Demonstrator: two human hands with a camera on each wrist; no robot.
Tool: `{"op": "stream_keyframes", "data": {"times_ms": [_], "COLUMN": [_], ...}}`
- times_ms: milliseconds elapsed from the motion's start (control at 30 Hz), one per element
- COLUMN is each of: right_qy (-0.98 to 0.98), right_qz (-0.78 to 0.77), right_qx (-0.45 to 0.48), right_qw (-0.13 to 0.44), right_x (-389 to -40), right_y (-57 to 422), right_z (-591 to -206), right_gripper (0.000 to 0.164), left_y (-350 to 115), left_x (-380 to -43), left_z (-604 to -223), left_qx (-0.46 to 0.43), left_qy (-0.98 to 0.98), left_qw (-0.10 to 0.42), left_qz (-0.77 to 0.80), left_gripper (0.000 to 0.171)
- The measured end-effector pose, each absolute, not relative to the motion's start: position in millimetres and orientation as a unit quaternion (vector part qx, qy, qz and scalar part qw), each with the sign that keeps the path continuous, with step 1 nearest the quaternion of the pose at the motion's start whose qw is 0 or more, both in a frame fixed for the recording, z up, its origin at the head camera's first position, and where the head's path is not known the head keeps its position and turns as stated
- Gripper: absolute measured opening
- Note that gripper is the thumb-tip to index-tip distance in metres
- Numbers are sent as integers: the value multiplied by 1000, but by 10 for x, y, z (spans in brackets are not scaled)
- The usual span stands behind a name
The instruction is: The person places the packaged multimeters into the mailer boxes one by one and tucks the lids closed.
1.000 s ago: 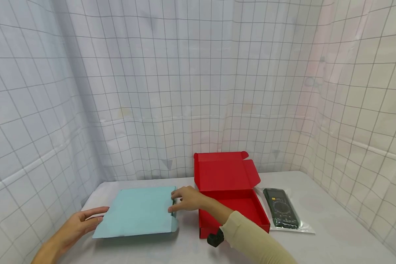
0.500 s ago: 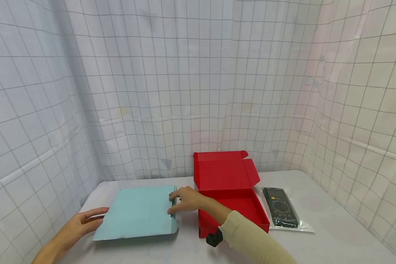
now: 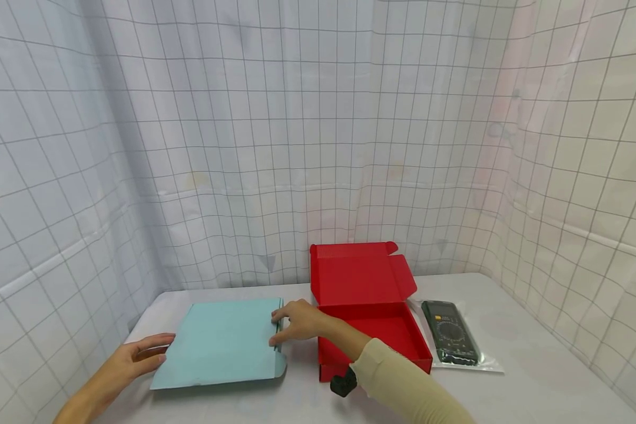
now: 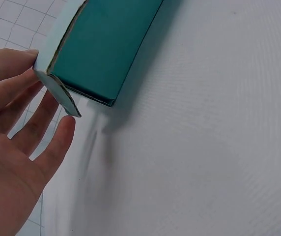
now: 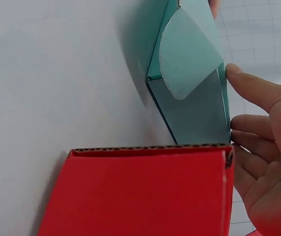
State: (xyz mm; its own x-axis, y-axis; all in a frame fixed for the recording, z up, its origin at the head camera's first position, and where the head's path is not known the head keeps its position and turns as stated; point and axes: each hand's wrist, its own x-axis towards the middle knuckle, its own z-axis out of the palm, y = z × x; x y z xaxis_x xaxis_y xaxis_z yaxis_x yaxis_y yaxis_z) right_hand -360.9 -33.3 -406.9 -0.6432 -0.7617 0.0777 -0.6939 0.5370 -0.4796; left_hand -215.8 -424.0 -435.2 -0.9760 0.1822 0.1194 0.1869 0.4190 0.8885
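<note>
A light-blue cardboard box (image 3: pixel 222 341) lies on the left of the table, its lid tilted down over a darker teal front wall (image 4: pixel 106 44). My left hand (image 3: pixel 135 362) is at the lid's left edge; the thumb touches the front corner and the other fingers spread loosely beside the side flap. On the opposite side, my right hand (image 3: pixel 299 321) rests its thumb and fingertips along the right edge. A rounded flap (image 5: pixel 189 54) sticks out at that end, seen in the right wrist view. The box's inside is hidden.
An open red box (image 3: pixel 357 271) stands just right of the blue one, under my right forearm. Farther right lies a black multimeter (image 3: pixel 450 333) in a clear plastic bag (image 3: pixel 484 364). A white gridded curtain (image 3: pixel 328 147) surrounds the white table (image 3: pixel 530 359).
The front edge of the blue lid has sunk slightly. Both hands stay in nearly the same places at its sides; the red box and multimeter have not moved.
</note>
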Motion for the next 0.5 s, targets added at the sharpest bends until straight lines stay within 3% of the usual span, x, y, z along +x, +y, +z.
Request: {"op": "stream_keyframes", "data": {"times_ms": [167,400,500], "right_qy": [878,883,881], "right_qz": [-236,-202,-194], "right_qx": [-410,-420,-427], "right_qw": [71,60,58], "right_x": [-3593,-3583,-3595], "right_y": [-340,-369,-376], "right_z": [-4062,-4037,-4032], "right_gripper": [51,50,51], "left_y": [-4215,-4205,-4202], "left_x": [-2158,-2162,-2163], "left_z": [-4342,-4280,-4277], "left_qx": [-107,-74,-72], "left_qy": [-853,-844,-838], "left_qw": [13,-60,-69], "left_qz": [-510,-527,-537], "left_gripper": [50,60,65]}}
